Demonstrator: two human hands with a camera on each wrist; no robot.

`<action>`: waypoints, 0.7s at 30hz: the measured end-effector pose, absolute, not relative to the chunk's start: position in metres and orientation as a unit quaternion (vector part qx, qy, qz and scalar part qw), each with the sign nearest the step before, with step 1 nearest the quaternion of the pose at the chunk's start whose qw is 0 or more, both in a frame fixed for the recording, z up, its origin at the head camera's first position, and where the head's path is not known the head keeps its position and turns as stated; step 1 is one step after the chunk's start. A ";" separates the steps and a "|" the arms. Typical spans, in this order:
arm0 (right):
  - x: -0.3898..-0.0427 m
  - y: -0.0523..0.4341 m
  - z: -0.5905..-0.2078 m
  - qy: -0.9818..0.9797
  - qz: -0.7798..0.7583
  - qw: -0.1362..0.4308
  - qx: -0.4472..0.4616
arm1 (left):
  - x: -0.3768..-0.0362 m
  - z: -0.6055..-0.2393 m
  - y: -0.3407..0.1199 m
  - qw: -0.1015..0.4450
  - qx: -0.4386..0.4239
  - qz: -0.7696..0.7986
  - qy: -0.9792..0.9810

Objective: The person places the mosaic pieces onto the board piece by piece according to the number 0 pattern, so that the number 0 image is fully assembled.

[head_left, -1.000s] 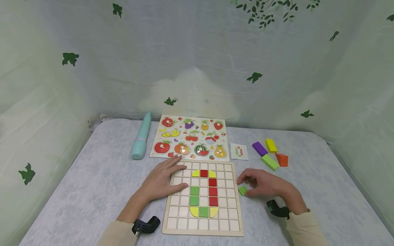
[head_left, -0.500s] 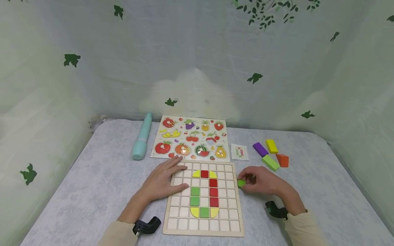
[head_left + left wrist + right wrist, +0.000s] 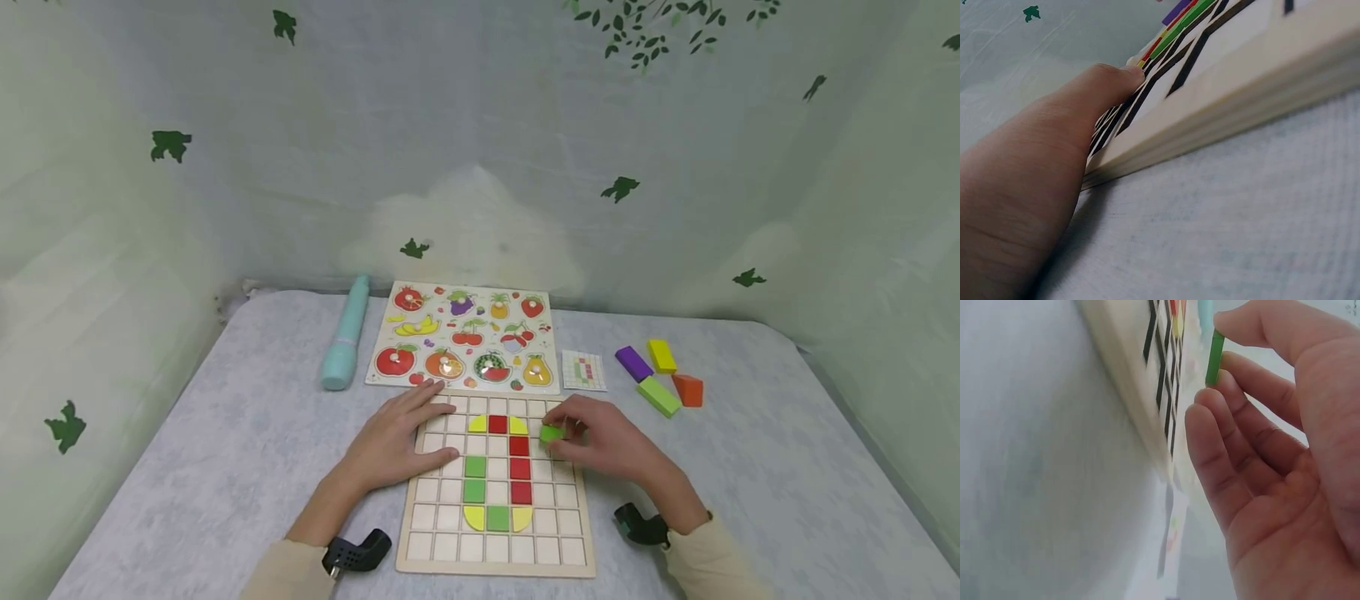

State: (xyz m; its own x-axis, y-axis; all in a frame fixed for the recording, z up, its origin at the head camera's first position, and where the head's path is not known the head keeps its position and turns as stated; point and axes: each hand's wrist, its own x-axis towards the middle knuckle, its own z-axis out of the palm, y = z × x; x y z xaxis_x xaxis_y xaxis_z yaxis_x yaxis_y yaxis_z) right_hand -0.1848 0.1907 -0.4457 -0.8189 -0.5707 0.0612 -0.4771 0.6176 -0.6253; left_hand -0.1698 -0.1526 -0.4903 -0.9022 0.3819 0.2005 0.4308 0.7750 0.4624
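My right hand (image 3: 603, 437) pinches a green square tile (image 3: 551, 433) between thumb and fingers, over the right part of the wooden grid board (image 3: 495, 569). In the right wrist view the green tile (image 3: 1215, 359) is edge-on between the thumb and a finger, raised off the board. My left hand (image 3: 390, 437) lies with fingers extended over the board's left edge; in the left wrist view its thumb (image 3: 1107, 87) rests on the frame side. Set in the grid are red squares (image 3: 519, 469), green squares (image 3: 474, 490) and yellow quarter-round tiles (image 3: 473, 517), forming a ring with a gap at upper left.
Behind the board lies a fruit puzzle (image 3: 461, 337), with a teal tapered object (image 3: 346, 337) to its left. A small pattern card (image 3: 583, 370) sits to its right. Purple (image 3: 633, 363), yellow (image 3: 662, 356), light green (image 3: 658, 396) and orange (image 3: 687, 389) blocks lie farther right.
My right hand has lifted the green tile from beside the board's right edge and carried it left over the grid. The left hand has stayed in place.
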 end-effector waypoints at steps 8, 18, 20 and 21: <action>-0.186 0.159 -0.439 0.905 -0.293 0.087 -0.295 | -0.168 -0.490 -0.160 0.054 -0.210 -0.256 -0.942; -0.185 0.120 -0.432 0.897 -0.310 0.053 -0.311 | -0.166 -0.490 -0.160 0.047 -0.207 -0.252 -0.944; -0.183 0.116 -0.435 0.897 -0.310 0.040 -0.313 | -0.167 -0.490 -0.158 0.044 -0.209 -0.250 -0.944; -0.182 0.113 -0.438 0.897 -0.308 0.034 -0.314 | -0.167 -0.489 -0.158 0.042 -0.210 -0.249 -0.944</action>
